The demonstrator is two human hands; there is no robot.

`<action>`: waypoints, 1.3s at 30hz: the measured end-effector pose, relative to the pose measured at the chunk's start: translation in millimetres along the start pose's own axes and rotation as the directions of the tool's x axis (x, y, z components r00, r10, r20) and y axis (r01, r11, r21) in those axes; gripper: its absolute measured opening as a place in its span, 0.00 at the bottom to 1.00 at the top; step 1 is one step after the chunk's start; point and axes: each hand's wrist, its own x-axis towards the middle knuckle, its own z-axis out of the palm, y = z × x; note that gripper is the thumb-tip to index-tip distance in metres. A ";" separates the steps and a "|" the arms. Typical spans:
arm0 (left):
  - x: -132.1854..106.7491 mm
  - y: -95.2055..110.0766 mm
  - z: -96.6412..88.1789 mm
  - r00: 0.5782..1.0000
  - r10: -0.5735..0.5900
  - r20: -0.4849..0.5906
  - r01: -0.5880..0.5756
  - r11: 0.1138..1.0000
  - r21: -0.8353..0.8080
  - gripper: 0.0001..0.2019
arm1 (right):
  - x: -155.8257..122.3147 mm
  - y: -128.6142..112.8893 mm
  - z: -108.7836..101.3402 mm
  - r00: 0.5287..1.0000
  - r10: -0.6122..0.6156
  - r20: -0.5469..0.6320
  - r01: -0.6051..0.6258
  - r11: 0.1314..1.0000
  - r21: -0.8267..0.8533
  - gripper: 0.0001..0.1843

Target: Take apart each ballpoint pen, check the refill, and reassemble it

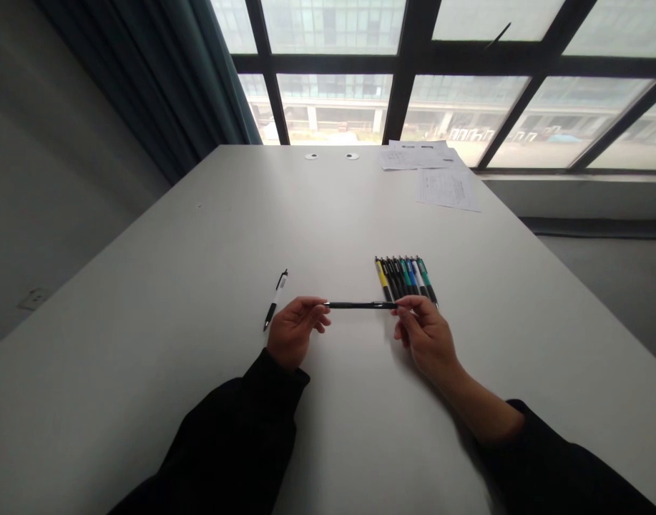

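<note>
A black pen [360, 305] is held level between both hands, a little above the table. My left hand [297, 329] pinches its left end between thumb and fingers. At the other end, my right hand [425, 335] grips the tip in the same way. Just left of my left hand lies a white pen [277, 297] with a black grip, slanted on the table. Beyond my right hand rests a row of pens [405, 275] side by side, in yellow, black, green, blue and white; their lower ends are partly hidden by that hand.
The white table [328, 214] stretches to the window [333, 100]. Printed papers [448, 189] lie at its far right corner, and two small round fittings [311, 157] sit near the far edge. A dark curtain [199, 79] hangs at the left.
</note>
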 end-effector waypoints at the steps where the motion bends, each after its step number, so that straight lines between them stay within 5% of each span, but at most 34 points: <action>1: 0.0 0.2 -0.2 1.000 0.002 0.000 -0.002 1.000 0.004 0.18 | -0.4 0.0 -0.2 1.000 -0.002 0.002 0.002 1.000 -0.004 0.16; 39: -5.9 2.7 -3.8 0.999 0.046 0.028 -0.051 0.968 0.247 0.14 | -1.8 -3.1 -4.6 1.000 0.018 0.018 -0.016 0.996 -0.093 0.19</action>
